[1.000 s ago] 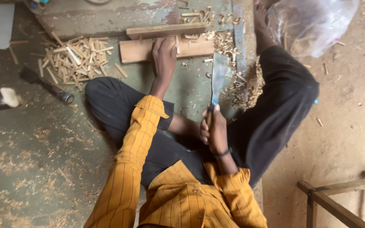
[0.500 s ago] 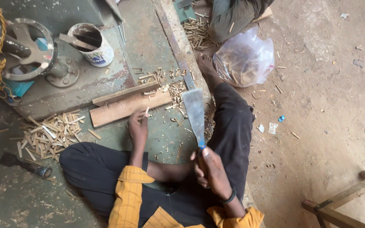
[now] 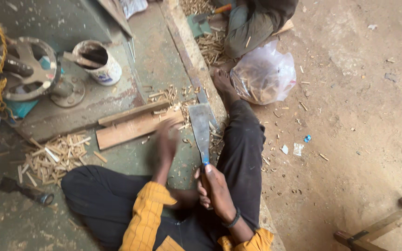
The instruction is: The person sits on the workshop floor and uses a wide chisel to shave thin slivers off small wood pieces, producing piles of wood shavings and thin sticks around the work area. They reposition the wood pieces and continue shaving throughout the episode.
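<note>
We find the right hand (image 3: 215, 188) closed around the handle of a broad-bladed chopper (image 3: 200, 130), blade raised and pointing away from the body, above the floor beside the right leg. The left hand (image 3: 167, 142) is blurred over the near end of a plank (image 3: 133, 130) that lies flat on the green floor; we cannot tell whether its grip is closed on anything, though it appears to hover at or touch the plank's right end. A thinner strip (image 3: 133, 113) lies just behind the plank, touching or nearly so. As to progress, we judge the splitting well under way: a pile of cut sticks (image 3: 56, 155) lies left of the plank, loose chips (image 3: 168, 95) are scattered behind it, and a clear bag (image 3: 264, 74) near the right foot appears to hold more pieces. What remains is less plain; no uncut piece stands visibly on the plank at this moment. A white pot (image 3: 99, 62) and a metal wheel (image 3: 26, 69) stand further back, apart from the work.
</note>
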The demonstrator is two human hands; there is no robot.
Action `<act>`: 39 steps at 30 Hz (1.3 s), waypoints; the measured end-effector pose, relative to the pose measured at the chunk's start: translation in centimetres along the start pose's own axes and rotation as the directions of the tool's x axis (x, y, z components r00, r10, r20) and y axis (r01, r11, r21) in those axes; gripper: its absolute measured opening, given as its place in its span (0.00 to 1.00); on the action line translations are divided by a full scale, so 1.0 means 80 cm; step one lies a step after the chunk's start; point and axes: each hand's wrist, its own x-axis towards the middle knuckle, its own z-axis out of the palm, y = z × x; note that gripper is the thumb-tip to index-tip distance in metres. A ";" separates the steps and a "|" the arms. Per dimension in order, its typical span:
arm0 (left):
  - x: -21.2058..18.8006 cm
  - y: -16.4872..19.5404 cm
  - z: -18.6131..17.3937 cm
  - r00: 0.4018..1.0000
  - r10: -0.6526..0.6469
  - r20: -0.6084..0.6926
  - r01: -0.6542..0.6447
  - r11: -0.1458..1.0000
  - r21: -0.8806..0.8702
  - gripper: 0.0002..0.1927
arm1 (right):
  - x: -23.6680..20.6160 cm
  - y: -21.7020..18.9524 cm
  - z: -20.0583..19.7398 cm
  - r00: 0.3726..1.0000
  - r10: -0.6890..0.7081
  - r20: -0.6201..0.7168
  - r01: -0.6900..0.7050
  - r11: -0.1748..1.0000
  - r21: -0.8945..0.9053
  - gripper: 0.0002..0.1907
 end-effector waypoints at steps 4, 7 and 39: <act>-0.013 -0.068 -0.045 0.972 -0.135 -0.195 0.194 0.926 0.323 0.20 | 0.003 -0.002 -0.003 1.000 0.004 0.006 -0.005 1.000 0.018 0.23; -0.010 -0.102 -0.054 0.987 -0.159 -0.020 0.146 0.842 0.519 0.38 | 0.003 -0.004 -0.004 1.000 0.021 -0.007 -0.020 0.999 0.032 0.23; 0.002 -0.036 0.039 0.950 0.151 0.274 -0.206 0.961 0.184 0.30 | -0.002 -0.010 -0.006 0.998 0.054 0.043 -0.056 0.998 0.043 0.22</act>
